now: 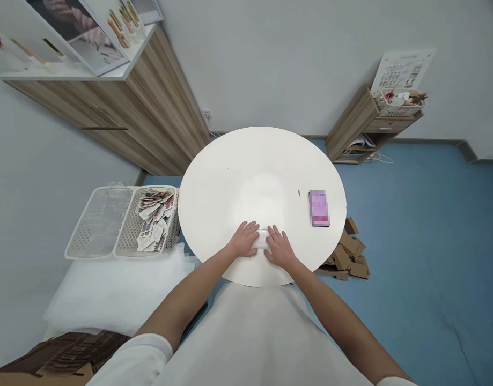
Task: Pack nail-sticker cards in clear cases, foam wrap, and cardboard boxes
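Note:
Both my hands rest near the front edge of a round white table (262, 161). My left hand (244, 239) and my right hand (279, 247) lie side by side, fingers bent over a small clear, whitish packet (262, 239) held between them. The packet is mostly hidden by my fingers, so I cannot make out what it is. A purple rectangular object (319, 208), blurred, lies flat on the table to the right of my right hand, apart from it.
Two white perforated baskets stand left of the table: one (99, 220) looks empty, the other (157, 222) holds several printed cards. A white cushion (109, 289) lies below them. Brown cardboard pieces (346, 254) litter the blue floor at right. Wooden cabinets stand at the back.

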Demonstrator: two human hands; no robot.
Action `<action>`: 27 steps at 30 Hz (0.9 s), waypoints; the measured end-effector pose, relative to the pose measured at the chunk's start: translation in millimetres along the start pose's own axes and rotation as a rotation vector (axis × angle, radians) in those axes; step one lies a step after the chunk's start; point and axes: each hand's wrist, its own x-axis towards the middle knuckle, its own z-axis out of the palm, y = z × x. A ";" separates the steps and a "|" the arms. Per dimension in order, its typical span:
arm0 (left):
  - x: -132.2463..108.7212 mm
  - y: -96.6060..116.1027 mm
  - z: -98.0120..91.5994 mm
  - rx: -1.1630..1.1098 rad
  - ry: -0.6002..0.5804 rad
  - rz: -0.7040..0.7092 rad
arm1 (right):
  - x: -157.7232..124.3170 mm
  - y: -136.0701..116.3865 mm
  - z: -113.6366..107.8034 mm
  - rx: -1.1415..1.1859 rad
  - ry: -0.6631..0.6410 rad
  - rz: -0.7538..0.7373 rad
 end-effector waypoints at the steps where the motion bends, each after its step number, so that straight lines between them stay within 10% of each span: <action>1: 2.1 1.5 0.3 0.007 -0.025 -0.013 | 1.7 -1.7 0.9 0.006 -0.023 0.015; 15: -21.9 20.4 3.5 -0.101 -0.092 -0.094 | -12.8 -15.1 -22.0 0.067 -0.259 -0.016; 27: -27.3 14.9 -6.2 -0.301 -0.083 -0.200 | -6.2 -1.1 -34.6 0.448 -0.206 0.122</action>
